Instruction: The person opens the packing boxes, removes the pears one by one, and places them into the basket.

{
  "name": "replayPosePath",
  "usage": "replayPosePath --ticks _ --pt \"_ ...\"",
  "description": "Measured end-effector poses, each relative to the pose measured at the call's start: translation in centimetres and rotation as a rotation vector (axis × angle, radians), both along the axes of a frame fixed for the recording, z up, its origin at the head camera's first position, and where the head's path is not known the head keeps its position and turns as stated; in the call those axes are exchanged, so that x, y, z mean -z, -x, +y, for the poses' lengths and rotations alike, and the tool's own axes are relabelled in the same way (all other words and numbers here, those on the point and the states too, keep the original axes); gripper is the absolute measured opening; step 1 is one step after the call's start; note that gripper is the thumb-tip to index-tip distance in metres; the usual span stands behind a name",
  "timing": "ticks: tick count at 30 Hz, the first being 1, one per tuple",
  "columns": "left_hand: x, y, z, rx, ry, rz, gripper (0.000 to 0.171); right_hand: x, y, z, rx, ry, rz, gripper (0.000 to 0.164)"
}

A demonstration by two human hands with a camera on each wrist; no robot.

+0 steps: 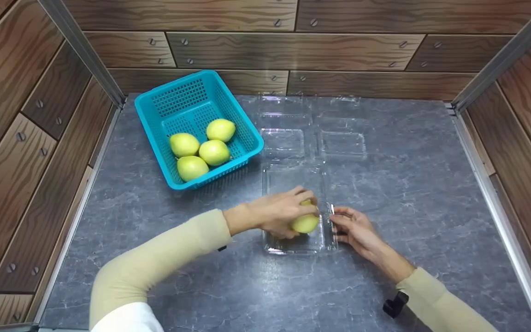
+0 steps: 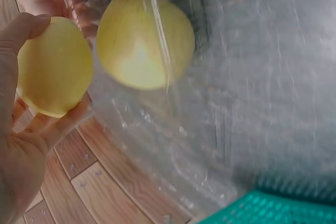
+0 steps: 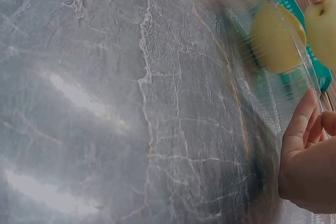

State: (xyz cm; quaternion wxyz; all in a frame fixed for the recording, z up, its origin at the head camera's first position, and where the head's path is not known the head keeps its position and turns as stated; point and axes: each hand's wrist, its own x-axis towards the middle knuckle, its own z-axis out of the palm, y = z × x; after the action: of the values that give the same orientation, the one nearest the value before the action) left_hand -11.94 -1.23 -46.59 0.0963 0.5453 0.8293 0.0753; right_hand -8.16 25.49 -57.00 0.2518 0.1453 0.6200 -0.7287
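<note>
My left hand (image 1: pixel 286 212) grips a yellow-green pear (image 2: pixel 55 69), thumb on one side and fingers on the other, over a clear plastic box (image 1: pixel 293 251). In the left wrist view a second pear (image 2: pixel 144 40) shows through the clear plastic, right beside the held one; from the head view it is mostly hidden by the hand and held pear. At the box's right side, my right hand (image 1: pixel 357 230) pinches the clear edge between thumb and fingers.
A turquoise basket (image 1: pixel 242 161) with several pears (image 1: pixel 192 168) stands at the back left. Behind the box lie more clear plastic containers (image 1: pixel 343 143). Wood-patterned panels (image 1: pixel 293 50) wall in the grey marbled table (image 1: pixel 408 184) at the back and sides.
</note>
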Motion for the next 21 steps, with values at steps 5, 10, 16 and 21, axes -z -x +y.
replayPosePath --ticks 5,10,16,21 --pt "-1.2 0.8 -1.4 -0.022 -0.027 -0.020 0.065 0.0 0.0 0.0 0.000 0.001 0.000 0.017" --pt "-2.4 1.8 -3.0 -0.085 -0.028 -0.070 0.063 -0.1 0.0 -0.1 0.005 0.008 -0.005 0.017" --pt "-3.4 3.6 -5.4 -0.160 -0.079 -0.058 0.058 -0.1 0.0 0.0 0.009 -0.003 -0.002 0.017" --pt "-3.9 5.3 -7.7 -0.227 -0.114 -0.019 0.059 0.0 -0.1 0.1 0.008 -0.009 -0.003 0.017"
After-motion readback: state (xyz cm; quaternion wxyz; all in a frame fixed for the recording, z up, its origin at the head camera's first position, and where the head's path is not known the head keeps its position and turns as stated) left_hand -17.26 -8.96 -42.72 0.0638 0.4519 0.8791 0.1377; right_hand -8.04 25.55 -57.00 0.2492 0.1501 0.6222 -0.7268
